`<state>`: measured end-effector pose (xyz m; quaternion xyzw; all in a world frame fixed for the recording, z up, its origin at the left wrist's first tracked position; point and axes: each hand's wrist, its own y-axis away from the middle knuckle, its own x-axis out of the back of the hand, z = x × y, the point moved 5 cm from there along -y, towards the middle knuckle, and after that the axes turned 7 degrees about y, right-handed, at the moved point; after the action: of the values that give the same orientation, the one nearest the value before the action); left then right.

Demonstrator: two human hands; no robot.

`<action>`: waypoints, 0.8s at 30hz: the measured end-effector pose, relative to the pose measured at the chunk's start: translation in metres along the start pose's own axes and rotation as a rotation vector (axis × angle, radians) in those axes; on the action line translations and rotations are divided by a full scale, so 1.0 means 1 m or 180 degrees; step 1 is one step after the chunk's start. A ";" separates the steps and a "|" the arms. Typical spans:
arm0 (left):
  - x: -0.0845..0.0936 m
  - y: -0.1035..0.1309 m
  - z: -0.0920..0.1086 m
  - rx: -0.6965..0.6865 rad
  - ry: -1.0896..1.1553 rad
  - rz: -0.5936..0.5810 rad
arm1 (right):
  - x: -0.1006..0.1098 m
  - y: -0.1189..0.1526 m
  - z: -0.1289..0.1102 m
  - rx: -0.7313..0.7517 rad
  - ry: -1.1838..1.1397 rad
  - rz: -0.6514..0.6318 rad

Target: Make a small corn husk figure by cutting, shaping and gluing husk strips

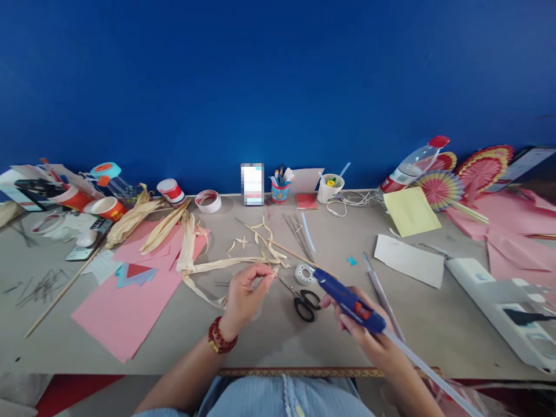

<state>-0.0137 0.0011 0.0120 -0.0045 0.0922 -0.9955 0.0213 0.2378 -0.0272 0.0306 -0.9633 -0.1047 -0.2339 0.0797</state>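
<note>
My right hand is wrapped round a blue glue gun, its nozzle pointing up and left. A long translucent glue stick runs out of the gun's back end. The fingertips of my left hand are pinched together on a small pale piece of corn husk, mostly hidden by the fingers. Between the hands lie black-handled scissors and a white roll of tape. Strips of dried corn husk spread out behind and left of my left hand.
Pink paper sheets and whole corn husks cover the left side. A pen cup and a white cup stand at the back. To the right are a power strip, a plastic bottle and paper fans.
</note>
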 end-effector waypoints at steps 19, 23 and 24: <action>-0.002 0.001 0.003 0.0326 0.0218 -0.0094 | -0.037 -0.011 0.001 0.0075 -0.0148 -0.0600; -0.002 0.001 0.005 0.0359 0.0269 -0.0104 | -0.035 -0.013 -0.008 0.0152 0.0013 -0.0554; -0.002 0.001 0.006 0.0371 0.0287 -0.0120 | -0.035 -0.014 -0.010 0.0180 0.0064 -0.0542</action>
<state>-0.0114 -0.0004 0.0174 0.0399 0.0348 -0.9986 -0.0014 0.1998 -0.0214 0.0242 -0.9459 -0.1920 -0.2464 0.0877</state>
